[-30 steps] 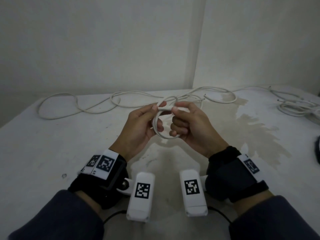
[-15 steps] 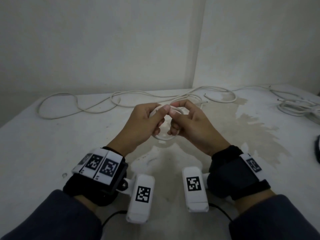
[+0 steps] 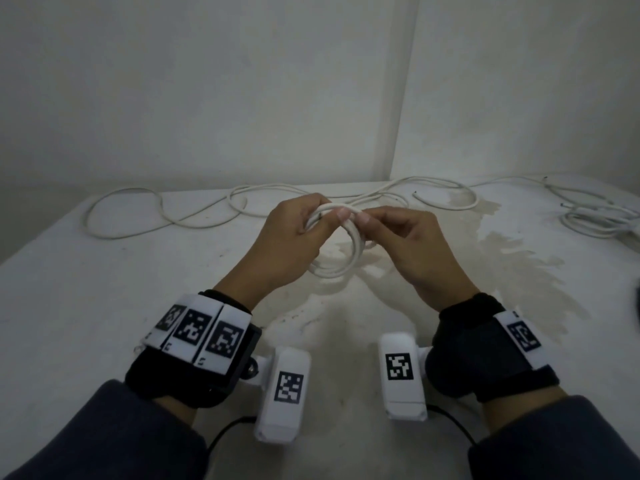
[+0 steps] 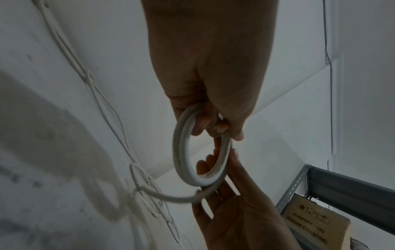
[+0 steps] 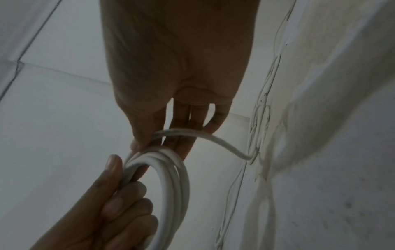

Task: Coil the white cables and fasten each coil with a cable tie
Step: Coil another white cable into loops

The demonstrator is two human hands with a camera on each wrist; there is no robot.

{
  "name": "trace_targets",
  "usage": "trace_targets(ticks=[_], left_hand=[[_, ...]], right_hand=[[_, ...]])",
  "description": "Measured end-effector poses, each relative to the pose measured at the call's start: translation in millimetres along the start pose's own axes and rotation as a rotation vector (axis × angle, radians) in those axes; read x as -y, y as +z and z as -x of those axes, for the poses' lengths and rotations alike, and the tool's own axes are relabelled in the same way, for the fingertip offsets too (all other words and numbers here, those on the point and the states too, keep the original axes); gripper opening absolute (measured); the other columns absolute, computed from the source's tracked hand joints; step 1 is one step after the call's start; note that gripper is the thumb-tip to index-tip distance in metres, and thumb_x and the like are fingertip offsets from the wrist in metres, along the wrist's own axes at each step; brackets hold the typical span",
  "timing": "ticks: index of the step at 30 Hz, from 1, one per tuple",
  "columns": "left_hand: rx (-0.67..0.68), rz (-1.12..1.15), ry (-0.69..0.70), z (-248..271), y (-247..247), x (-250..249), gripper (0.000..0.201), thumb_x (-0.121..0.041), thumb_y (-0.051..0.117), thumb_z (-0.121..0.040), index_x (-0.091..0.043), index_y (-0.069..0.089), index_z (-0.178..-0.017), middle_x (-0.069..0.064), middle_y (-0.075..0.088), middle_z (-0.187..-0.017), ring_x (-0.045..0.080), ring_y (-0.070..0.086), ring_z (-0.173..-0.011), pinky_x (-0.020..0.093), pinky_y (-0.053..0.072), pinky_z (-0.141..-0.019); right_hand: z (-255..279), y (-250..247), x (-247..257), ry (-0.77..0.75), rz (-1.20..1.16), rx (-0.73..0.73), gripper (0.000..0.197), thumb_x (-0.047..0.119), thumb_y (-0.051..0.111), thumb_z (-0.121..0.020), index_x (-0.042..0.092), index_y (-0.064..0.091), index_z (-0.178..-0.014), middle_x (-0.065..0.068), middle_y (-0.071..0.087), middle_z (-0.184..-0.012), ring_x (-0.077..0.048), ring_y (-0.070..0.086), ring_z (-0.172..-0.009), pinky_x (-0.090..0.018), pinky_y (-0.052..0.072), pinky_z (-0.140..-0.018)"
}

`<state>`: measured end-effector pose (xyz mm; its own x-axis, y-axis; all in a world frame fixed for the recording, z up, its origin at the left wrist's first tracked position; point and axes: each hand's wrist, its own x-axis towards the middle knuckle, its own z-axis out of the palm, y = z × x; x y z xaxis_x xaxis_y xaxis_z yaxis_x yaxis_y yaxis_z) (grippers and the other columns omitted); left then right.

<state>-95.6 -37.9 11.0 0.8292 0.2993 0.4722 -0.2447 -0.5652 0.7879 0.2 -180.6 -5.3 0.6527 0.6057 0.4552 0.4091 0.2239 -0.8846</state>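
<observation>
Nearest to the person, both wrists carry dark bands with white camera housings, and just beyond them the two hands meet above the table (image 3: 104,306). The left hand (image 3: 287,244) has its fingers curled around the top of the white coil (image 3: 332,268), so the finished loops are kept together in one bundle and cannot spring open; the coil hangs down from this grip, a little above the table surface. The right hand (image 3: 408,244) pinches the cable at the top of the coil between thumb and fingertips, beside the thumb of the left hand. The right wrist view shows the free strand (image 5: 224,143) passing across these fingers and then running away to the loose cable on the table. I think it is held so because the right hand feeds and bends each new turn while the left hand only clamps what is already wound. The coil has a few turns, so winding seems partly done, and I see no cable tie on it. Farther away, the loose white cables (image 3: 166,216) lie in wide curves along the back edge of the table, near the wall (image 3: 207,98). At the far right lies another bundle of cable (image 3: 599,220).
</observation>
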Motion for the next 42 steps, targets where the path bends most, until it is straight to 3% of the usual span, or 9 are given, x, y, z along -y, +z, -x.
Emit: trace_targets(ticks=[5, 7, 10, 15, 21, 27, 32, 37, 42], left_hand=[[-0.043, 0.108, -0.080, 1, 2, 4, 0.031, -0.025, 0.057, -0.093, 0.005, 0.064, -0.088, 0.005, 0.044, -0.063, 0.008, 0.039, -0.051, 0.021, 0.038, -0.048], [-0.085, 0.167, -0.101, 1, 3, 4, 0.026, -0.023, 0.057, -0.094, 0.000, 0.065, -0.085, -0.004, 0.044, -0.057, 0.004, 0.038, -0.047, 0.018, 0.036, -0.046], [-0.169, 0.278, -0.124, 1, 4, 3, 0.023, -0.022, 0.055, -0.095, -0.011, 0.062, -0.076, -0.013, 0.042, -0.049, 0.002, 0.034, -0.042, 0.016, 0.032, -0.043], [-0.218, 0.481, -0.205, 2, 9, 3, 0.032, -0.023, 0.051, -0.098, -0.015, 0.055, -0.068, -0.007, 0.035, -0.050, 0.005, 0.030, -0.043, 0.015, 0.029, -0.042], [-0.228, 0.411, -0.222, 3, 16, 4, 0.033, -0.027, 0.049, -0.098, -0.019, 0.053, -0.067, -0.010, 0.039, -0.054, 0.005, 0.034, -0.048, 0.017, 0.034, -0.048], [-0.212, 0.276, -0.170, 5, 16, 3, 0.031, -0.028, 0.041, -0.101, -0.022, 0.054, -0.074, -0.017, 0.046, -0.055, -0.001, 0.042, -0.055, 0.015, 0.038, -0.058], [-0.184, 0.339, -0.192, 4, 19, 5, 0.031, -0.029, 0.040, -0.101, -0.021, 0.057, -0.077, -0.016, 0.046, -0.058, 0.000, 0.042, -0.057, 0.019, 0.038, -0.062], [-0.140, 0.553, -0.565, 3, 16, 6, 0.055, -0.060, 0.031, -0.094, -0.014, 0.060, -0.083, -0.002, 0.049, -0.063, 0.010, 0.046, -0.055, 0.026, 0.044, -0.060], [0.152, 0.281, -0.898, 10, 14, 12, 0.057, -0.056, 0.044, -0.093, -0.002, 0.060, -0.081, 0.009, 0.058, -0.061, 0.013, 0.045, -0.043, 0.020, 0.045, -0.045]], right_hand=[[-1, 1, 1, -0.067, -0.022, -0.062, 0.013, 0.010, 0.065, -0.088, 0.011, 0.074, -0.097, 0.008, 0.076, -0.084, -0.008, 0.071, -0.082, -0.015, 0.050, -0.071], [-1, 3, 1, -0.007, -0.053, -0.043, 0.016, 0.011, 0.062, -0.090, 0.009, 0.073, -0.101, 0.006, 0.076, -0.085, -0.010, 0.072, -0.084, -0.016, 0.050, -0.068], [-1, 7, -1, 0.149, -0.150, 0.037, 0.024, 0.017, 0.057, -0.094, 0.010, 0.070, -0.112, -0.008, 0.075, -0.101, -0.025, 0.070, -0.099, -0.038, 0.055, -0.085], [-1, 15, 2, 0.386, -0.556, 0.159, 0.034, 0.015, 0.044, -0.099, 0.004, 0.058, -0.128, -0.016, 0.067, -0.120, -0.024, 0.065, -0.111, -0.027, 0.053, -0.093], [-1, 13, 2, 0.398, -0.393, 0.189, 0.032, 0.018, 0.038, -0.102, 0.007, 0.065, -0.090, -0.002, 0.066, -0.068, -0.018, 0.064, -0.074, -0.019, 0.049, -0.067], [3, 15, 6, 0.414, -0.583, 0.269, 0.035, 0.016, 0.032, -0.101, 0.002, 0.063, -0.092, -0.004, 0.064, -0.064, -0.018, 0.064, -0.068, -0.025, 0.053, -0.074], [0, 19, 7, 0.414, -0.696, 0.275, 0.031, 0.020, 0.035, -0.099, 0.004, 0.056, -0.084, 0.004, 0.036, -0.052, -0.010, 0.038, -0.054, -0.018, 0.041, -0.056], [-4, 17, 4, 0.382, -0.756, 0.155, 0.032, 0.019, 0.033, -0.101, 0.006, 0.050, -0.078, 0.006, 0.030, -0.051, -0.006, 0.030, -0.047, -0.016, 0.034, -0.048], [-3, 12, 5, 0.360, -0.995, 0.200, 0.031, 0.027, 0.039, -0.096, 0.010, 0.053, -0.073, 0.007, 0.031, -0.051, -0.008, 0.035, -0.048, -0.016, 0.036, -0.052]])
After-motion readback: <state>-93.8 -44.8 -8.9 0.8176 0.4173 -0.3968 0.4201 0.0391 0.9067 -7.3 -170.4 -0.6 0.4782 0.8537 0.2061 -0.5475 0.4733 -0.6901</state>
